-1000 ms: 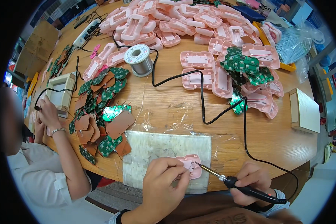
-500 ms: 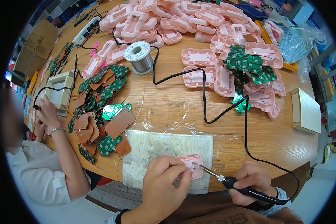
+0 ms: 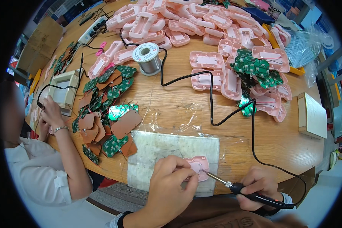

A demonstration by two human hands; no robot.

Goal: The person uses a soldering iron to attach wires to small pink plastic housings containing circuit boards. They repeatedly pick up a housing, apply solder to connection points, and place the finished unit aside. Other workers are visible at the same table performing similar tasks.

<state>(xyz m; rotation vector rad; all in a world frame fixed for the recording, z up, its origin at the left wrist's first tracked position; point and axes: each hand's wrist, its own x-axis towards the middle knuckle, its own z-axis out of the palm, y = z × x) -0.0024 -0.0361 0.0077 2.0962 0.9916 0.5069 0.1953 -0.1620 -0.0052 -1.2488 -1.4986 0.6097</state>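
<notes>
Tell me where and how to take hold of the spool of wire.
Best, I judge, by the rim of its white top flange, reaching from above and the near side. The spool stands upright, so the round flange faces up, and wooden tabletop shows on its near side. The black cable passes behind it and down its right; circuit boards lie to its left.

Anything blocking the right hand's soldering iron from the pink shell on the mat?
Nothing visible. The soldering iron in the right hand has its tip at the pink shell; the left hand covers some of the shell's left side. The black cord runs clear, farther right.
</notes>
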